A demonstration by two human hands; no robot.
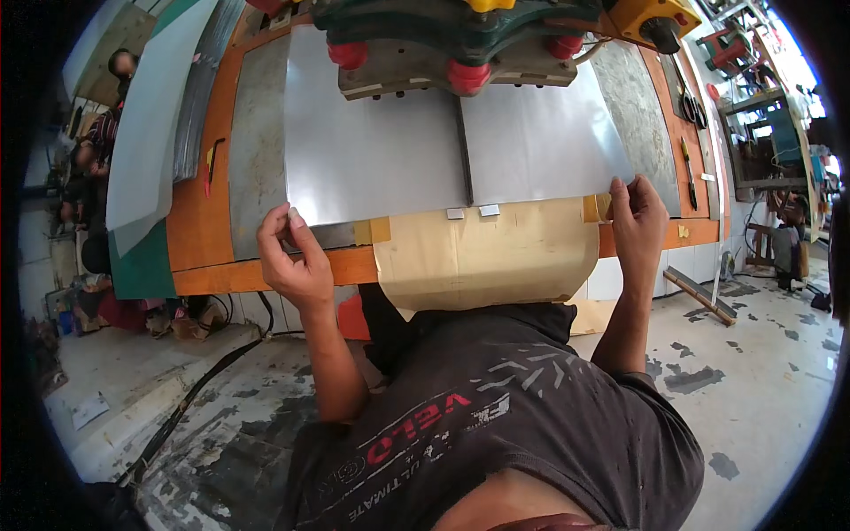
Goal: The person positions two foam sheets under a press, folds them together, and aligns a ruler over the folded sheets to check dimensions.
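Observation:
A glossy silver-grey sheet (381, 150) lies flat on the machine's table, its far part hidden beneath the dark green press head (425, 35). A narrow dark strip (466, 150) runs down its middle; I cannot tell whether it is one piece or two. At the near left corner, my left hand (297, 257) pinches the sheet's edge between thumb and fingertips. My right hand (636, 217) closes on the near right corner, fingers bent. Between my hands, two small pale tabs (472, 212) sit at the near edge, above a tan paper sheet (487, 257) that hangs over the table front.
Red knobs (467, 76) stick out under the press head, and a yellow control box (653, 25) is at upper right. Scissors (691, 104) and a yellow-handled tool (688, 168) lie on the right. Stacked translucent sheets (155, 133) stand left, near a hex key (212, 164). People are at far left.

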